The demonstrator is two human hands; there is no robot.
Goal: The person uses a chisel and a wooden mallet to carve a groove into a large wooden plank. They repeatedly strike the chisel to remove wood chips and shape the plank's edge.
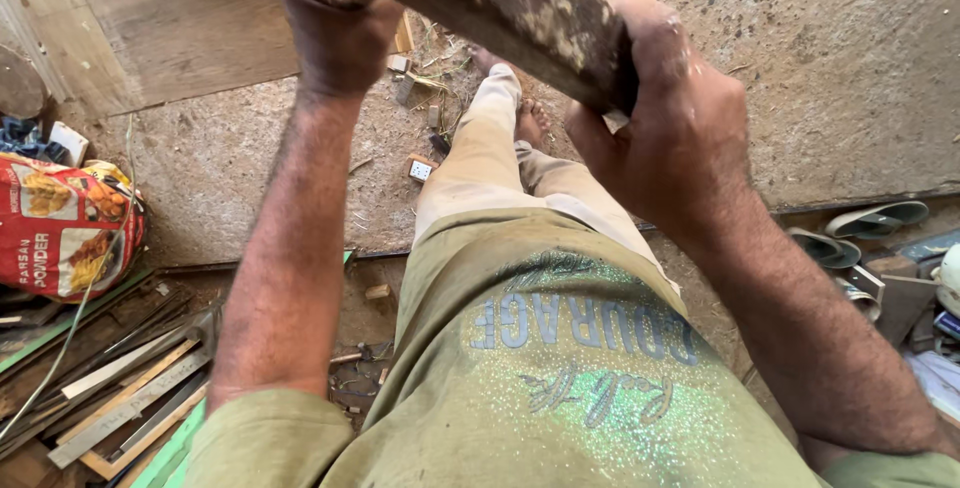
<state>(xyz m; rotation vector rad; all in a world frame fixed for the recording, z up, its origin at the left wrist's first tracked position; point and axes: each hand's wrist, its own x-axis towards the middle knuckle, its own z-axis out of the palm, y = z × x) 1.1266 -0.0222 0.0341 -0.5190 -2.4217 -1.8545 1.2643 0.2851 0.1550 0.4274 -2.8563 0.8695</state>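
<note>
A rough, weathered wooden plank (520, 8) with pale flaking patches crosses the top of the view, held up close to the camera. My left hand (335, 23) is clenched around its left end. My right hand (670, 113) grips its right part, fingers wrapped over the edge. Below the plank I see my olive shirt (540, 368), my beige trousers (490, 158) and a bare foot (530, 123) on the dusty floor.
A red printed sack (60, 223) lies at the left beside a pile of thin wood strips (120, 388). A large board (190, 28) lies at the upper left. Sandals (850, 233) and clutter sit at the right. A small white socket piece (421, 169) is by my leg.
</note>
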